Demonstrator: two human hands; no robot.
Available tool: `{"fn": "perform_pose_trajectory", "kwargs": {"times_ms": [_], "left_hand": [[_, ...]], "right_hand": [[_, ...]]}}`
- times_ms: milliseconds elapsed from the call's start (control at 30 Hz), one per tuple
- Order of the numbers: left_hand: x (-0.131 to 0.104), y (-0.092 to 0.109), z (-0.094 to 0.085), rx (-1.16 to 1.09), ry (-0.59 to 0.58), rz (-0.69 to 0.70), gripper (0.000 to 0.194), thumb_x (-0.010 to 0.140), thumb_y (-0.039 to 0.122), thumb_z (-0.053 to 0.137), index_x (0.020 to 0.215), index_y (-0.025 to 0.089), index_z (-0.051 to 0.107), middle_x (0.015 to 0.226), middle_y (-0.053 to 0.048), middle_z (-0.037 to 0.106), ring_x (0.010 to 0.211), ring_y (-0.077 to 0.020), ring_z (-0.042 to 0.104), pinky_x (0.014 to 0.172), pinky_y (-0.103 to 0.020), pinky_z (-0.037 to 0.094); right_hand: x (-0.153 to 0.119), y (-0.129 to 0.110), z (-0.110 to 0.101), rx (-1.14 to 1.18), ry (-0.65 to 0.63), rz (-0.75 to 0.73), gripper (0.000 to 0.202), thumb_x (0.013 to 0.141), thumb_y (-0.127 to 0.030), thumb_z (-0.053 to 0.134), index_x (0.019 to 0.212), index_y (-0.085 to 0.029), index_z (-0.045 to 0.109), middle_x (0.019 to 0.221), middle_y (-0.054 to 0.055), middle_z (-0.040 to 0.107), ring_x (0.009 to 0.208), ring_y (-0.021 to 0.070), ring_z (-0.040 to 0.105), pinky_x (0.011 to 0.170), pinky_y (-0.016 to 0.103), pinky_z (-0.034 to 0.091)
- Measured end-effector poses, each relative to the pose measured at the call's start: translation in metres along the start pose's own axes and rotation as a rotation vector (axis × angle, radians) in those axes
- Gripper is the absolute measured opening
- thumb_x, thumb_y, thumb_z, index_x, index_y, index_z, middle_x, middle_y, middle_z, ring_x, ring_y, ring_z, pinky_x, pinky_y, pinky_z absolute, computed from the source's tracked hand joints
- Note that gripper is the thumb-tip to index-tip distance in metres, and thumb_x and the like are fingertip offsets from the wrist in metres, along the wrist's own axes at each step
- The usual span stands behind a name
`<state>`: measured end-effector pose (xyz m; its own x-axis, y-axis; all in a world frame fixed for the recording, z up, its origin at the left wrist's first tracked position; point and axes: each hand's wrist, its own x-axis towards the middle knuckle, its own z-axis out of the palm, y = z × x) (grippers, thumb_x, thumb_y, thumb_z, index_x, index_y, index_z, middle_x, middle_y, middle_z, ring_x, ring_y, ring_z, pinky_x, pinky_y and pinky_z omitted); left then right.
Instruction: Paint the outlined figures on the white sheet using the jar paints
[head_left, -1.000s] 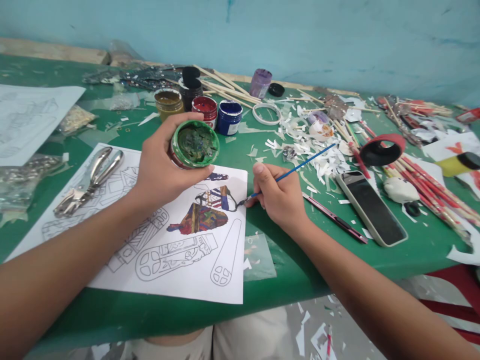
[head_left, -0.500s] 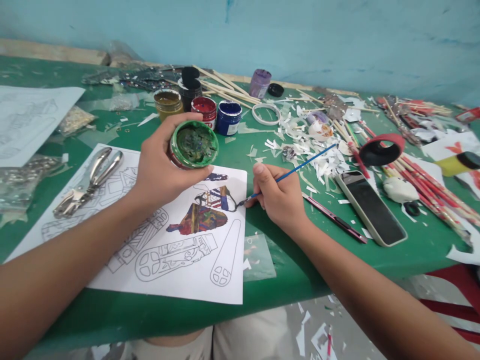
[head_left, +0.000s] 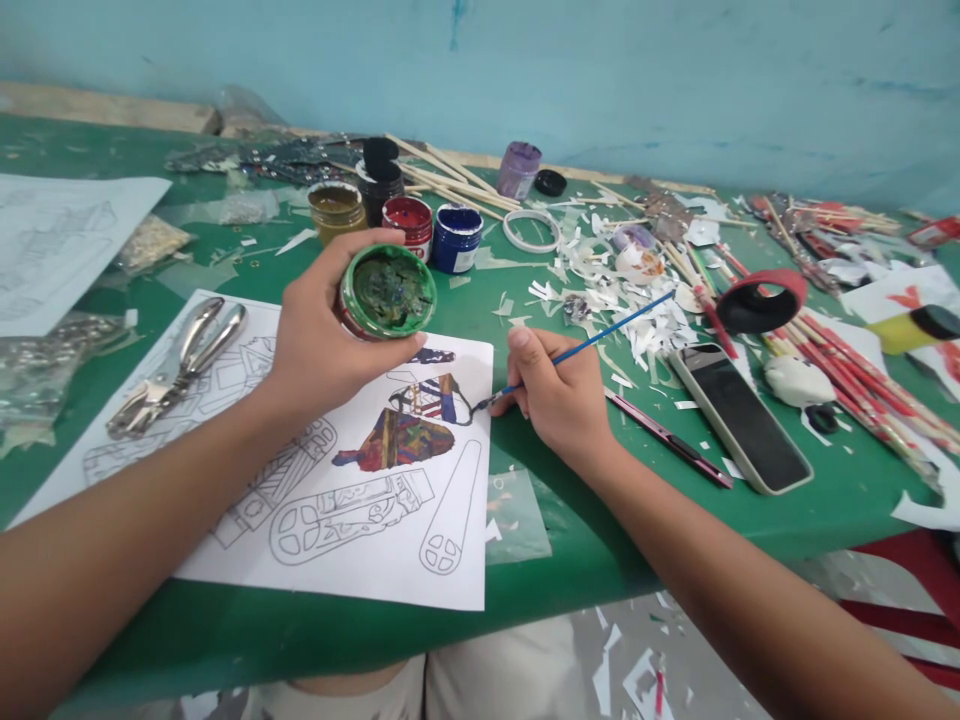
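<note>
A pale blue wall point(head_left: 480, 70) stands behind a green-covered table point(head_left: 592, 570) strewn with paper scraps point(head_left: 660, 325); in front of you lies a white printed sheet point(head_left: 375, 557), with metal pliers point(head_left: 187, 355) resting on its left part. Your left hand point(head_left: 315, 325) is wrapped around a green-rimmed paint pot point(head_left: 390, 292), raised over the sheet's upper part and tipped so its dark contents face you; your right hand point(head_left: 559, 385) pinches a thin blue brush point(head_left: 615, 326), its dark tip at the sheet's right edge, beside a curved dark line of the partly coloured shape point(head_left: 435, 397); just below, a larger shape point(head_left: 405, 438) is filled with red, brown and green, while the outlines nearer you are bare.

The step in hand looks like fine brushwork along that curve, though whether the tip touches the paper you cannot tell from here; the next move calls for a light, steady tip and a level pot, since a further tilt could bring paint down onto the drawing.
</note>
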<state>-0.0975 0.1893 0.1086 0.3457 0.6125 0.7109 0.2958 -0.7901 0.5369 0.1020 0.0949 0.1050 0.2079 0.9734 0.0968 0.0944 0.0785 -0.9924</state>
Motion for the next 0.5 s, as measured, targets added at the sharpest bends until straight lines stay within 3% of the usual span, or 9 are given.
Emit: {"fn": "perform_pose_trajectory", "kwargs": {"times_ms": [300, 500], "left_hand": [[-0.0001, -0.0032, -0.0014, 0.043, -0.021, 0.048, 0.07, 0.063, 0.028, 0.087, 0.127, 0.018, 0.06, 0.123, -0.006, 0.068, 0.113, -0.0242, 0.066, 0.095, -0.034, 0.059], [-0.001, -0.0029, -0.0012, 0.025, -0.012, 0.036, 0.067, 0.065, 0.027, 0.085, 0.127, 0.019, 0.06, 0.123, -0.004, 0.067, 0.113, -0.0233, 0.066, 0.095, -0.034, 0.059]], "right_hand": [[-0.0008, -0.0014, 0.0003, -0.016, -0.037, -0.019, 0.061, 0.077, -0.073, 0.062, 0.05, -0.021, 0.047, 0.04, -0.007, 0.04, 0.031, 0.0054, 0.041, 0.037, 0.02, 0.049], [0.0, -0.0011, 0.0013, 0.002, 0.014, 0.009, 0.061, 0.075, -0.076, 0.062, 0.052, -0.021, 0.048, 0.039, -0.008, 0.038, 0.031, 0.0074, 0.045, 0.034, 0.02, 0.047]]}}
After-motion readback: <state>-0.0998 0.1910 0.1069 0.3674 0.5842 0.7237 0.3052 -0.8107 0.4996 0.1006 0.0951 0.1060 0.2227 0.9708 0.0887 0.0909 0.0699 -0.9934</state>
